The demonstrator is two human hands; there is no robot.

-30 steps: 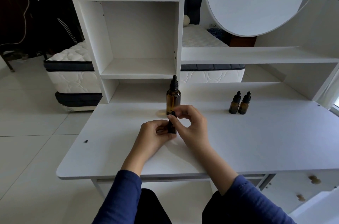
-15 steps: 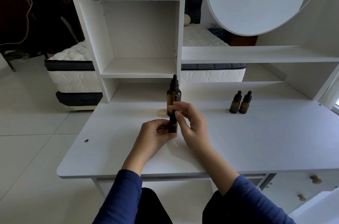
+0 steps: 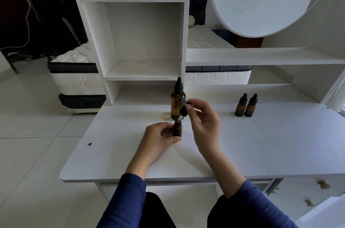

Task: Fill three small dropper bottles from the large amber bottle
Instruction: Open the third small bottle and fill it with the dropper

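Observation:
The large amber bottle (image 3: 178, 103) with a black dropper cap stands upright at the middle back of the white desk (image 3: 261, 143). In front of it my left hand (image 3: 160, 139) grips a small amber dropper bottle (image 3: 177, 129) standing on the desk, its neck uncovered. My right hand (image 3: 204, 121) pinches that bottle's black dropper cap (image 3: 183, 111), tilted, with the glass pipette tip still just above or inside the neck. Two more small capped dropper bottles (image 3: 246, 106) stand side by side at the right back.
White shelving (image 3: 143, 71) rises behind the desk, with a round mirror (image 3: 261, 0) at the upper right. A small dark screw hole (image 3: 90, 143) marks the desk's left side. Drawers with round knobs (image 3: 322, 184) sit under the desk at the right.
My right hand has unscrewed the small bottle's dropper cap and lifted it up and to the right, tilting it. My left hand keeps the small bottle in place.

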